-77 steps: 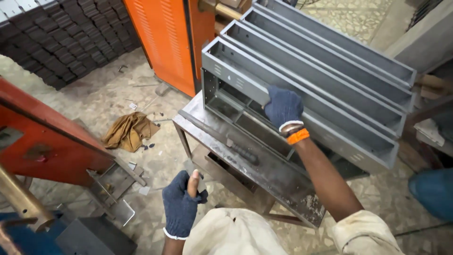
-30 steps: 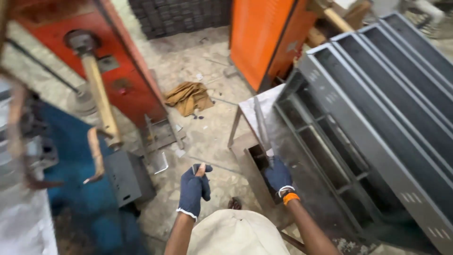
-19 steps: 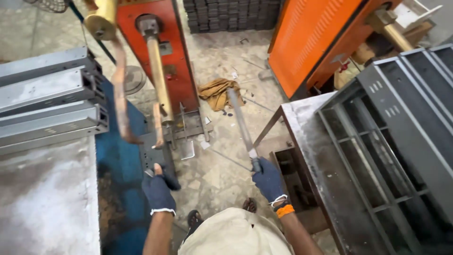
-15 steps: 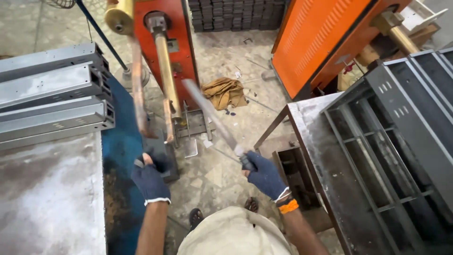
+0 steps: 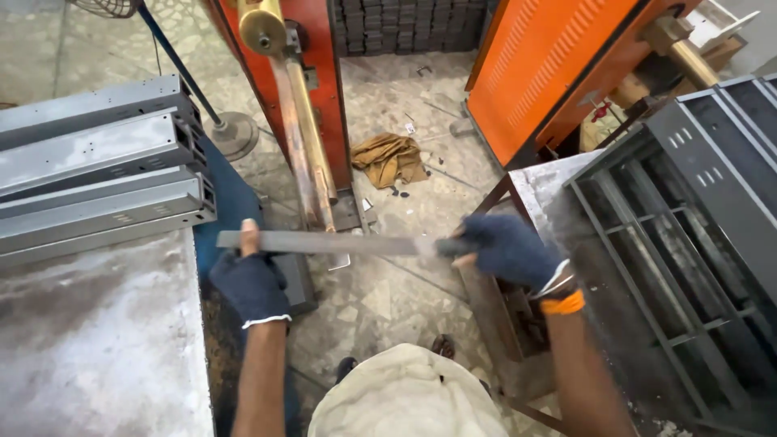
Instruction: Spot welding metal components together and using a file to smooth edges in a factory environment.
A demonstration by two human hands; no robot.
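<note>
hands: dark blue knit gloves, white cuffs | right wrist: orange band | garment: cream, possibly shirt

No packages, labels, signs or screens in view, only bare metalwork, machinery and floor around the two gloved hands

My left hand (image 5: 251, 283) and right hand (image 5: 506, 247) wear dark knitted cloth gloves; the strip (image 5: 324, 243) I hold is dull, matt grey metal, the surface (image 5: 89, 340) rough, stained steel.
</note>
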